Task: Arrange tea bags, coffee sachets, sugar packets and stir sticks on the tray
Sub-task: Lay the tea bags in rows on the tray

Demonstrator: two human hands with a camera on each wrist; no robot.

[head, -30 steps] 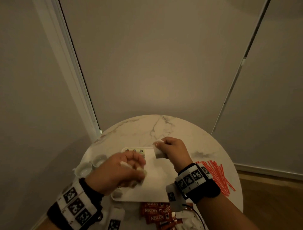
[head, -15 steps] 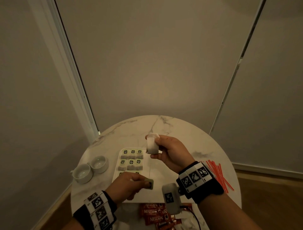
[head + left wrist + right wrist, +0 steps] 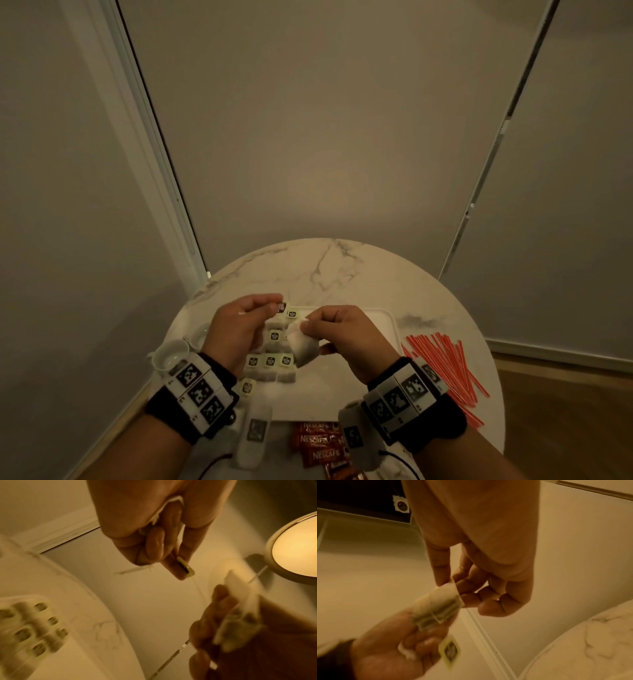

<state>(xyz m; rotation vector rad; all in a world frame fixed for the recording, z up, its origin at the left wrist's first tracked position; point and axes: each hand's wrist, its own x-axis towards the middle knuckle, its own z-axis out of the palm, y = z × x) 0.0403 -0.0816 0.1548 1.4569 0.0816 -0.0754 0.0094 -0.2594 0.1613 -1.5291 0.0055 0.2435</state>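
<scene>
My right hand [image 3: 310, 325] pinches the top of a tea bag [image 3: 304, 347] and holds it over the white tray [image 3: 359, 387]. My left hand [image 3: 274, 308] pinches that bag's paper tag [image 3: 281, 307] just left of it. In the left wrist view the tag [image 3: 186, 569] sits between thumb and forefinger, and a thin string runs down to the tea bag [image 3: 240, 601]. The right wrist view shows my right hand [image 3: 453, 588] gripping the tea bag [image 3: 440, 605]. Several tagged tea bags [image 3: 270, 363] lie in rows on the tray's left part. A white scrap [image 3: 406, 651] lies in my left palm.
Red stir sticks [image 3: 445, 370] lie on the marble table [image 3: 325, 270] right of the tray. Nescafe sachets [image 3: 318, 445] are piled at the near edge. Two small white cups [image 3: 171, 356] stand left of the tray. Walls close in behind the round table.
My left hand has risen from the tray's near part to its far left, still pinching the tag. The tea bag in my right hand now hangs lower and closer to my left hand.
</scene>
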